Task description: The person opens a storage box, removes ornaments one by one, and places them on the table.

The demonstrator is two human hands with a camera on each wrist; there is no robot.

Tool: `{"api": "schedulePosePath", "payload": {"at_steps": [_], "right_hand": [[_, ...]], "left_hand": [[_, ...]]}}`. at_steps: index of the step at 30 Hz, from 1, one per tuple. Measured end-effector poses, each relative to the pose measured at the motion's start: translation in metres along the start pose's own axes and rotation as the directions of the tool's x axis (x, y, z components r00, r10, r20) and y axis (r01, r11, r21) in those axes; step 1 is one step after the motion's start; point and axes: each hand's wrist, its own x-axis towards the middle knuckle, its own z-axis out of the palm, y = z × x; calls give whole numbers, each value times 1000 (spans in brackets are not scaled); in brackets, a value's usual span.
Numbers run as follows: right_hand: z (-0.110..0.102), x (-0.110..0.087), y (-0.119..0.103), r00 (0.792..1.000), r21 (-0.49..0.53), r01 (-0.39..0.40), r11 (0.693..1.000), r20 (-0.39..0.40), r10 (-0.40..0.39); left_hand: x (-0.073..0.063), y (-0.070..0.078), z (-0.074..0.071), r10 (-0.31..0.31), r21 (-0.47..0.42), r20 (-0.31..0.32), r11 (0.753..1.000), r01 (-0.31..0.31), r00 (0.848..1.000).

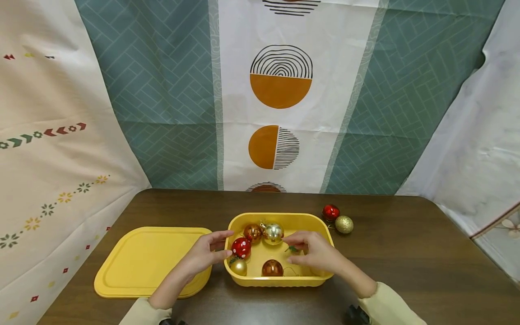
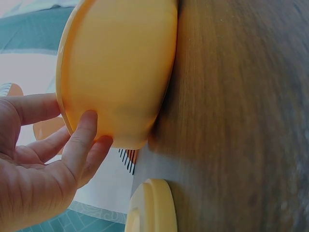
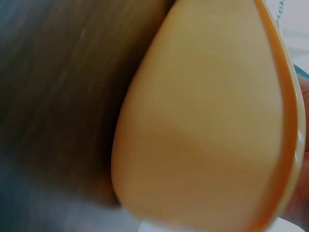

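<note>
A yellow plastic box (image 1: 280, 281) stands on the table with several Christmas baubles inside. Among them are a red white-spotted bauble (image 1: 241, 248), a shiny pale gold one (image 1: 273, 234) and a copper one (image 1: 272, 268). At the box's left end my left hand (image 1: 208, 251) grips the rim, its fingers against the outer wall (image 2: 116, 72). My right hand (image 1: 314, 253) reaches over the right end, thumb and fingers apart. Between them a small green piece (image 1: 291, 248) shows; the palm hides part of what lies beneath. In the right wrist view the box wall (image 3: 203, 116) covers most of this hand.
To the left lies a flat yellow lid (image 1: 150, 262). Behind the box's right corner a red bauble (image 1: 331, 212) and a glittery gold bauble (image 1: 344, 224) sit on the dark wooden table (image 1: 406, 253). Patterned curtains (image 1: 280, 149) hang behind the table.
</note>
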Motion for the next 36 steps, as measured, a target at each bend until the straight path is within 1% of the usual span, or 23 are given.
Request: {"api": "schedulePosePath", "payload": {"at_steps": [2, 8, 11, 17, 24, 31, 36], "right_hand": [[6, 3, -2, 999, 6, 4, 1000, 35, -4], [17, 11, -7, 988, 19, -51, 999, 150, 47], [20, 13, -7, 983, 19, -48, 999, 178, 44], [25, 15, -7, 981, 28, -32, 999, 191, 26], [27, 16, -7, 980, 9, -13, 1000, 201, 11], [28, 17, -9, 978, 12, -41, 999, 207, 38], [28, 17, -9, 979, 9, -46, 999, 198, 43]], "left_hand": [[0, 0, 0, -3, 9, -7, 1000, 3, 1000], [-1, 0, 0, -11, 26, -17, 1000, 12, 1000], [-1, 0, 0, -8, 19, -11, 1000, 8, 1000], [0, -1, 0, 8, -4, 5, 1000, -8, 1000], [0, -2, -1, 8, -2, 5, 1000, -8, 1000], [0, -1, -1, 6, 6, 1, 1000, -6, 1000], [0, -2, 0, 28, 1, 13, 1000, -28, 1000]]}}
